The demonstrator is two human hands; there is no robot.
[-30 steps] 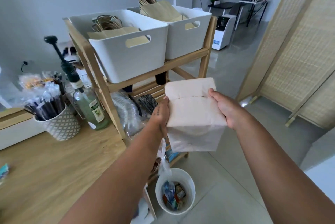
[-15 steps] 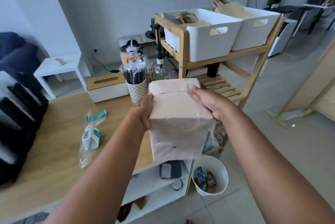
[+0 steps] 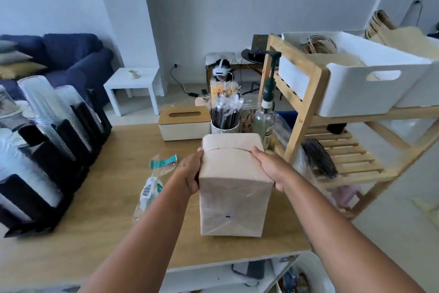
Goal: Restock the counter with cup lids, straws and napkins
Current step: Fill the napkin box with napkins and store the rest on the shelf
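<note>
1. Above the desk (image 3: 99, 197), near its right edge, the wrapped napkin pack (image 3: 234, 188) is held between both hands, just short of the tissue box (image 3: 184, 123) and straw cup (image 3: 224, 124).
2. The left hand (image 3: 190, 170) and right hand (image 3: 270, 169) each press flat on a side: a squeezing grip, nothing under the pack.
3. Risk: the slick film wrap could let it slide down.
4. Swinging forward could knock the glass bottle (image 3: 263, 121) or the straws.
</note>
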